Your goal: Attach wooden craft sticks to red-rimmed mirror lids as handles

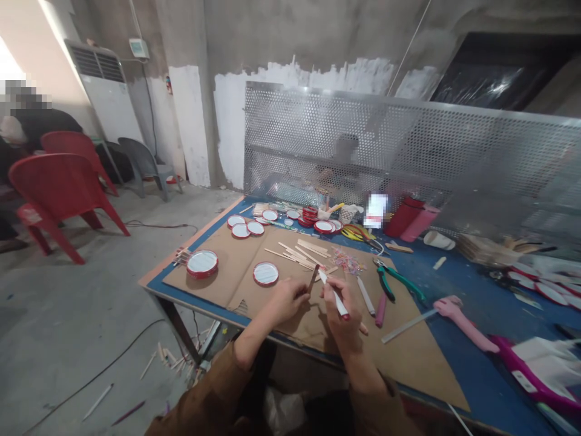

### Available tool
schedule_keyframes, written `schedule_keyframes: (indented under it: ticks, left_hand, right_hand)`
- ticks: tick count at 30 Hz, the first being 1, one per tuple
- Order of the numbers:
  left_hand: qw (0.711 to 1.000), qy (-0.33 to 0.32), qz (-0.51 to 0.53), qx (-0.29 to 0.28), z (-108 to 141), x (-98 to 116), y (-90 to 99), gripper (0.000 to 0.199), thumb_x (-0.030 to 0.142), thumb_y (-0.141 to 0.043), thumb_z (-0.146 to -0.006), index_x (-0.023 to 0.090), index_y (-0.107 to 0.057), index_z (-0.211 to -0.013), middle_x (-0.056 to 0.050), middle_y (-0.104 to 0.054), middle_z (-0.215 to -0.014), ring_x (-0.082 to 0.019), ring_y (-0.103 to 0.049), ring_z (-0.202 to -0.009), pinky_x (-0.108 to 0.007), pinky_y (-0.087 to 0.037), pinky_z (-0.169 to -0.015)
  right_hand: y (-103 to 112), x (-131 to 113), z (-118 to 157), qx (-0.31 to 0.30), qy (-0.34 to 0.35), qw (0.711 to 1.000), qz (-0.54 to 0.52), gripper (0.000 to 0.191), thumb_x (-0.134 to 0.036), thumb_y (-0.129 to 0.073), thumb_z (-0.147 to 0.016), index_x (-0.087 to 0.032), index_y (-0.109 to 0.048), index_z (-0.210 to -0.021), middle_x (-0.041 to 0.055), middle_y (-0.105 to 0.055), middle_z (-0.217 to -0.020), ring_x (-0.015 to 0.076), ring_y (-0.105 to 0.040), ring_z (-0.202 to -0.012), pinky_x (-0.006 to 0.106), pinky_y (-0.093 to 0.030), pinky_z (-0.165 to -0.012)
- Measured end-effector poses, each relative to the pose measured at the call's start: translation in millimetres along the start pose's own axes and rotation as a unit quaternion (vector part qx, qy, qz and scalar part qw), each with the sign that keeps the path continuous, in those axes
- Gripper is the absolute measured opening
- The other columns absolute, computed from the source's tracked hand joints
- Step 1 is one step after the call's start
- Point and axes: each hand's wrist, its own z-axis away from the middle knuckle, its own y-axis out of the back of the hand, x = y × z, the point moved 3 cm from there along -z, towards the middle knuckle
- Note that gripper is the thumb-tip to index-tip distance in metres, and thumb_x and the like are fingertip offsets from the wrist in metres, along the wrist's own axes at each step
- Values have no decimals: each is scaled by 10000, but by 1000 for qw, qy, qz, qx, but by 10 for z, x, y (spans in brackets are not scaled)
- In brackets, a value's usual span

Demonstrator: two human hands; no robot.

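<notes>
From my place I watch through the head camera. The left hand is almost closed, and its fingers pinch a thin brown stick that stands nearly upright. The right hand is closed around a white pen, and the pen's tip is very near the stick; I cannot tell if they touch. Both hands are over a cardboard sheet that lies on a blue work table. Near the hands I see a round lid with a red rim, a pile of flat wooden sticks and green-handled pliers. Behind the table stands a perforated metal panel.
</notes>
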Motion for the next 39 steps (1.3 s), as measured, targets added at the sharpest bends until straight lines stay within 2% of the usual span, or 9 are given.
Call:
schedule_keyframes:
  ticks: [10, 19, 29, 39]
  left_hand:
    - [1000, -13, 2, 18, -12, -19, -9, 151, 192, -532, -827, 168, -587, -688, -3, -596, -699, -143, -498, -724, -238, -327, -660]
    - [1000, 11, -21, 10, -9, -20, -10, 138, 195, -550, -822, 170, -585, -690, -2, -584, -684, -147, -496, -714, -237, -330, -649]
    - [1000, 4, -17, -4, 2, -21, 7, 142, 215, -524, -838, 168, -598, -726, -12, -607, -723, -150, -517, -729, -237, -359, -667]
    - [1000, -2, -13, -9, 9, 40, 51, 156, 201, -503, -841, 168, -592, -717, -12, -610, -722, -149, -516, -728, -239, -360, -688]
  right_hand:
    - [19, -47, -15, 5, 3, 1000, 0, 99, -259, -507, -875, -207, -576, -924, 32, -640, -790, 177, -619, -733, 317, -501, -687]
    - [35, -83, -30, 9, 2, 1000, 7, 93, -253, -506, -876, -201, -570, -920, 25, -629, -769, 176, -613, -732, 311, -490, -683]
    - [14, -74, -31, 1, -10, 1000, -5, 102, -269, -509, -878, -207, -570, -931, 27, -633, -764, 178, -625, -711, 326, -504, -681]
    - [11, -47, -24, 31, -6, 999, -19, 118, -258, -533, -871, -197, -577, -963, 31, -647, -796, 167, -647, -692, 315, -510, -660]
